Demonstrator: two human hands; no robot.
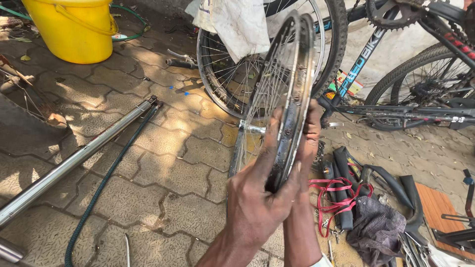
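A bare spoked bicycle wheel rim (292,79) stands upright, edge-on to me, in the middle of the view. My left hand (257,195) grips the rim's lower edge from the left, fingers laid along the metal. My right hand (310,131) presses the rim's right side a little higher, its forearm rising from the bottom edge. The wheel's axle (250,128) sticks out to the left. Both hands are dark with grime.
A second rim (222,74) with a white cloth (237,24) leans behind. An overturned bicycle (415,94) lies at right. A floor pump (74,160) with green hose lies left, a yellow bucket (74,29) top left. Inner tubes, red strap (336,195) and dark rag (376,230) lie on the paving at right.
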